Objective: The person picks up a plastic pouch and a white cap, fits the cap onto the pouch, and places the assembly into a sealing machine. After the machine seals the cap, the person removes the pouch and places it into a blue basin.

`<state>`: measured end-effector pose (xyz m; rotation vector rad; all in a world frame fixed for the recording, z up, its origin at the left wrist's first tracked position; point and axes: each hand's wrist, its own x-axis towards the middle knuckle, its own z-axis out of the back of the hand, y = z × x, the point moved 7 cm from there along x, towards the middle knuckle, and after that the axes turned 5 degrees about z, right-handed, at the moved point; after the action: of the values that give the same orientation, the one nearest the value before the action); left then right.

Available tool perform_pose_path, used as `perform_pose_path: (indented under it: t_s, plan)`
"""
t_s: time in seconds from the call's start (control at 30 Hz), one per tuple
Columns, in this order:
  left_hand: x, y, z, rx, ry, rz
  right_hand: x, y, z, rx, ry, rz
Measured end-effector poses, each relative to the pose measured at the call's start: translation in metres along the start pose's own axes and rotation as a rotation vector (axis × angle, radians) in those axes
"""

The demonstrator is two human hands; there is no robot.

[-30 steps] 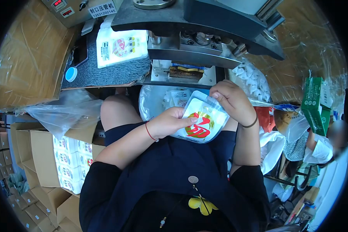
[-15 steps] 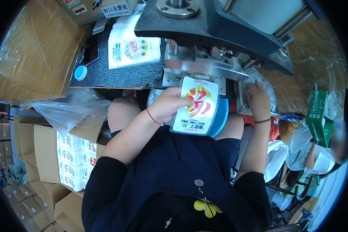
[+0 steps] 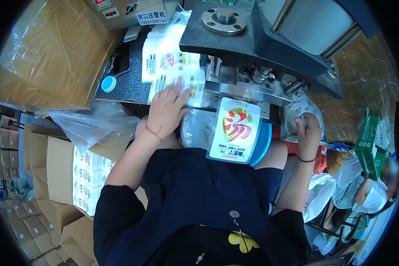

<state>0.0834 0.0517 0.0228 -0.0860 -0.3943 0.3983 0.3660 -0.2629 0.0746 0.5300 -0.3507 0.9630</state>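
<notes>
My left hand (image 3: 166,111) has its fingers spread over a white printed pouch (image 3: 191,93), slightly blurred, at the front of a stack of such pouches (image 3: 164,62). Another pouch (image 3: 235,131), with a large red character, is at the front of the metal press jaws (image 3: 248,94), its top edge right below them and neither hand on it. My right hand (image 3: 309,135) is closed, thumb and fingers pinched beside a clear plastic container (image 3: 292,119) of pale pieces. What the right fingers hold, if anything, I cannot tell.
The heavy press head (image 3: 261,40) overhangs the work area. A blue basin (image 3: 264,142) sits behind the hanging pouch. At left are a blue-white cap (image 3: 109,84), a phone (image 3: 122,62) and a carton of packed pouches (image 3: 60,173). A green box (image 3: 370,146) stands right; a person's arm shows behind.
My left hand has let go of the pouch at the jaws and moved up and left onto the stack. My right hand has drawn back from inside the container. The view has shifted slightly.
</notes>
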Motion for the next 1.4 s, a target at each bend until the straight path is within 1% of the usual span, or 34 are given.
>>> perform_pose_path:
  t_s: [0.03,0.1,0.13,0.17,0.2,0.23,0.27,0.3,0.37,0.43,0.47,0.57,0.6,0.63,0.7,0.73,0.8,0.9,0.93,1.03,1.1,1.13,1.2,1.23,1.3,1.33,1.4]
  plan:
    - [-0.008,0.004,-0.002,-0.056,-0.006,-0.021,-0.001,0.006,0.001,0.079,-0.014,0.003]
    - [-0.019,0.021,0.01,-0.328,-0.161,0.173,-0.001,0.027,0.003,0.227,-0.046,0.003]
    - [-0.024,0.025,0.017,-0.467,-0.237,0.273,0.004,0.053,0.002,0.275,0.012,0.043]
    - [-0.025,0.02,0.011,-0.674,-0.143,0.328,0.007,0.078,-0.001,0.282,0.045,0.148]
    - [-0.025,0.008,0.004,-0.879,-0.046,0.383,0.004,0.091,-0.012,0.351,0.127,0.13]
    - [-0.025,-0.004,-0.003,-1.083,0.056,0.437,0.002,0.104,-0.027,0.478,0.371,0.006]
    - [-0.023,-0.017,-0.004,-0.995,0.13,0.407,0.004,0.124,-0.03,0.492,0.389,0.271]
    - [-0.02,-0.038,-0.001,-1.08,0.185,0.417,0.007,0.139,-0.03,0.595,0.342,0.353]
    - [-0.018,-0.062,-0.015,-1.015,0.284,0.362,0.019,0.145,-0.022,0.644,0.221,0.294]
    - [-0.016,-0.087,-0.023,-1.128,0.363,0.373,0.03,0.147,-0.018,0.686,0.169,0.189]
    - [-0.019,-0.095,-0.033,-1.191,0.366,0.349,0.032,0.145,-0.016,0.707,0.141,0.137]
    - [-0.032,-0.119,-0.051,-1.45,0.532,0.445,0.031,0.142,-0.013,0.537,0.105,0.277]
    - [-0.035,-0.132,-0.058,-1.639,0.59,0.429,0.029,0.134,-0.014,0.472,0.107,0.303]
    - [-0.037,-0.137,-0.06,-1.616,0.652,0.407,0.028,0.128,-0.013,0.487,0.161,0.275]
    - [-0.038,-0.15,-0.058,-1.72,0.716,0.469,0.02,0.117,-0.011,0.519,0.277,0.205]
    - [-0.038,-0.155,-0.059,-1.736,0.736,0.467,0.017,0.113,-0.011,0.468,0.33,0.206]
    - [-0.038,-0.162,-0.061,-1.764,0.782,0.457,0.017,0.113,-0.011,0.515,0.387,0.271]
    - [-0.042,-0.172,-0.062,-1.817,0.933,0.469,0.016,0.107,-0.014,0.564,0.46,0.302]
    - [-0.041,-0.174,-0.06,-1.853,0.931,0.462,0.016,0.104,-0.016,0.579,0.481,0.304]
    - [-0.044,-0.161,-0.068,-1.871,0.895,0.441,0.027,0.068,0.002,0.173,0.186,0.198]
    - [-0.037,-0.138,-0.071,-1.866,0.818,0.583,0.025,0.03,0.0,-0.214,0.114,0.147]
    - [-0.027,-0.13,-0.065,-1.877,0.759,0.616,0.022,0.021,-0.002,-0.305,0.099,0.185]
    - [-0.011,-0.113,-0.062,-1.862,0.664,0.676,0.017,0.011,-0.014,-0.361,0.12,0.176]
    - [-0.006,-0.11,-0.062,-1.864,0.68,0.697,0.017,0.009,-0.017,-0.389,0.131,0.173]
    - [0.004,-0.107,-0.057,-1.869,0.711,0.733,0.019,0.0,-0.025,-0.324,0.226,0.125]
    - [0.003,-0.108,-0.057,-1.856,0.719,0.714,0.02,-0.004,-0.028,-0.293,0.272,0.099]
    - [0.006,-0.079,-0.063,-1.605,0.393,0.664,0.016,-0.016,-0.04,-0.229,0.331,0.012]
